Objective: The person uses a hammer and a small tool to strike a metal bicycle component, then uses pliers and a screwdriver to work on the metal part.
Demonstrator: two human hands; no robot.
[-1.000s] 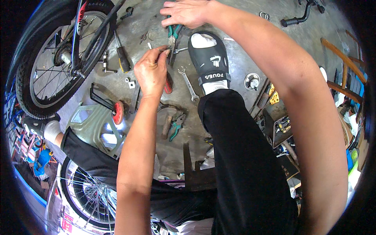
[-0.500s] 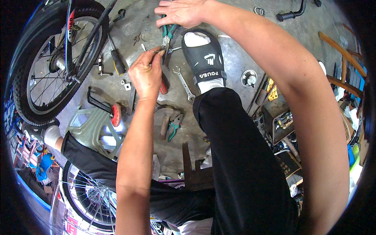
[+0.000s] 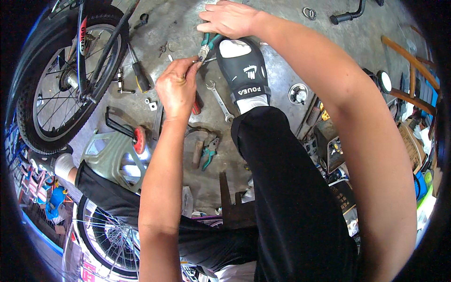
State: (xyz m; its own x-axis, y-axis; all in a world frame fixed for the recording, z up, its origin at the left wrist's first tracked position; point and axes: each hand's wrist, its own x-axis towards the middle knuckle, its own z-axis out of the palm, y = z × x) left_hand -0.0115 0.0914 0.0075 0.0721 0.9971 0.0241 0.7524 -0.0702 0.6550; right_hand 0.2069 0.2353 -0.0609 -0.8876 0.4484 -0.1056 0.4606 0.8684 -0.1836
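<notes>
Beside the toe of my black sandal (image 3: pixel 251 70), my right hand (image 3: pixel 230 19) grips the green handles of a pair of pliers (image 3: pixel 205 49). The pliers' jaws point down toward my left hand (image 3: pixel 177 87). With thumb and forefinger closed, my left hand pinches a small thin metal piece (image 3: pixel 197 61) at those jaws; its exact kind is too small to make out. A red-handled tool (image 3: pixel 197 104) lies partly hidden behind my left hand. Close by on the floor is a double-ended wrench (image 3: pixel 219 100).
A bicycle wheel (image 3: pixel 28 113) stands at the left, near a yellow-and-black screwdriver (image 3: pixel 142 81). Below are a stool (image 3: pixel 112 152), a small red wheel (image 3: pixel 140 140), a hammer (image 3: pixel 198 154) and other green-handled pliers (image 3: pixel 210 154). A metal box of parts (image 3: pixel 324 136) stands at right.
My right hand and the pliers have shifted slightly to the right and down. The pliers' jaws are now more covered by my left fingers, which still pinch the metal piece.
</notes>
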